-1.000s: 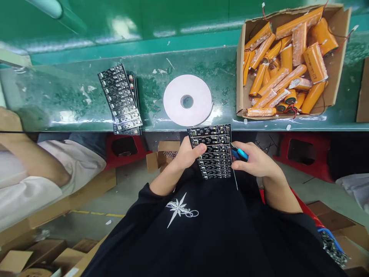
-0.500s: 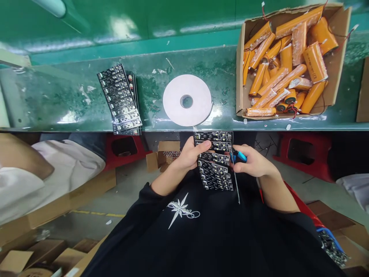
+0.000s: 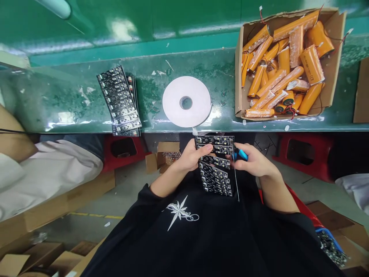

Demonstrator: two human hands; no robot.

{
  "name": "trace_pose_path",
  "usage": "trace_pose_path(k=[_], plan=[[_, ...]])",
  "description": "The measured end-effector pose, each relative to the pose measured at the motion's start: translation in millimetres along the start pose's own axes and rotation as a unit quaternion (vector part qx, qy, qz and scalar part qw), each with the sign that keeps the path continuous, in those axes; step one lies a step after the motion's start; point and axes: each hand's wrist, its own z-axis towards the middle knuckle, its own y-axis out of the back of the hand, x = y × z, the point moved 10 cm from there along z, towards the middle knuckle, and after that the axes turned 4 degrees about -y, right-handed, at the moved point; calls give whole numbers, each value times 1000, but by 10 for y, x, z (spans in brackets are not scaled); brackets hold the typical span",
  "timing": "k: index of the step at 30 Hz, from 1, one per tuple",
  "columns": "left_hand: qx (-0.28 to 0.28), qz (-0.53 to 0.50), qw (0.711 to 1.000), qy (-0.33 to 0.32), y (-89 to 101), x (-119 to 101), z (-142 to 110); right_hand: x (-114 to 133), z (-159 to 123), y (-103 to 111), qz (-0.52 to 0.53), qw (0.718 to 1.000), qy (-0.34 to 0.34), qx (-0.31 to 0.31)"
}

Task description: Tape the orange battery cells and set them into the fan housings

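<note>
My left hand [image 3: 196,156] is closed on the left edge of a black circuit board panel [image 3: 216,177], its thumb lying across the upper strips. The panel has several strips with small components, and its lower strips slant away below wedge-shaped gaps. My right hand [image 3: 253,159] is wrapped round a blue-handled hand tool [image 3: 242,154] at the panel's right edge. The tool looks like small cutters or pliers, but its jaws are mostly hidden. A thin pale strip [image 3: 236,181] hangs down beside that edge.
On the green bench [image 3: 152,115] lie a stack of circuit boards [image 3: 119,98], a white tape roll [image 3: 198,100] and a carton [image 3: 238,84] of orange battery packs. Red stools [image 3: 300,154] flank me. A co-worker's arm [image 3: 17,134] is at the left.
The panel has dropped lower and shifted slightly right. Its lower strips have swung out of line, opening gaps. My left hand moved right with it; the tool stays at the right edge.
</note>
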Motion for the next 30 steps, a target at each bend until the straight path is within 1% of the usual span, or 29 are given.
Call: trace_pose_path(k=[1,2,3,4,5,6,8,9,10,11,12,13,14,15,16,17,18,19,21,22,23,24,25,26,27,28,30], plan=[[18,-20,999,27,-45,69,-5,-15,14,-93,55,997,10,49],[32,-33,998,51,-82,132,-12,-23,20,-151,101,991,19,83],[40,-40,996,67,-107,183,-20,-29,21,-165,129,987,24,94],[44,-40,995,78,-119,223,-27,-32,16,-125,139,987,25,83],[42,-38,995,83,-113,250,-30,-27,-6,-27,131,990,24,48],[34,-36,995,84,-93,264,-31,-9,-57,116,107,994,20,1],[16,-36,996,77,-38,255,-25,64,-263,472,15,995,1,-94],[11,-38,997,72,-15,240,-20,108,-409,657,-51,990,-15,-131],[12,-39,997,69,-2,221,-12,136,-569,825,-128,979,-36,-153],[18,-38,997,66,1,201,-3,143,-733,972,-215,961,-60,-161],[28,-36,997,66,-7,186,7,136,-896,1102,-309,934,-80,-163],[40,-34,996,68,-20,177,17,124,-1053,1221,-409,892,-95,-168],[53,-30,996,71,-36,173,28,123,-1198,1331,-509,835,-103,-181],[66,-27,995,75,-55,176,39,158,-1325,1419,-600,767,-99,-205],[79,-24,993,82,-80,189,48,233,-1426,1463,-670,700,-80,-234],[95,-23,991,91,-113,210,52,330,-1493,1456,-713,651,-50,-256],[110,-28,989,100,-153,233,52,430,-1520,1417,-728,631,-20,-267],[122,-37,986,105,-194,248,50,522,-1502,1372,-721,641,-1,-264],[137,-61,984,97,-277,239,43,725,-1357,1291,-666,704,4,-249],[138,-69,984,84,-312,215,40,851,-1246,1261,-640,726,1,-251],[138,-71,986,68,-344,187,32,1007,-1124,1241,-627,732,7,-269],[138,-66,987,54,-374,165,21,1173,-991,1226,-627,721,24,-293],[141,-55,987,46,-405,154,7,1324,-847,1216,-637,701,48,-316],[145,-40,988,41,-432,153,-8,1439,-691,1216,-650,680,73,-331],[148,-24,988,41,-450,158,-21,1494,-516,1229,-664,666,87,-330],[150,-10,988,41,-456,163,-29,1507,-342,1250,-672,661,96,-319],[142,16,989,35,-422,141,-25,1504,-92,1280,-668,668,115,-305]])
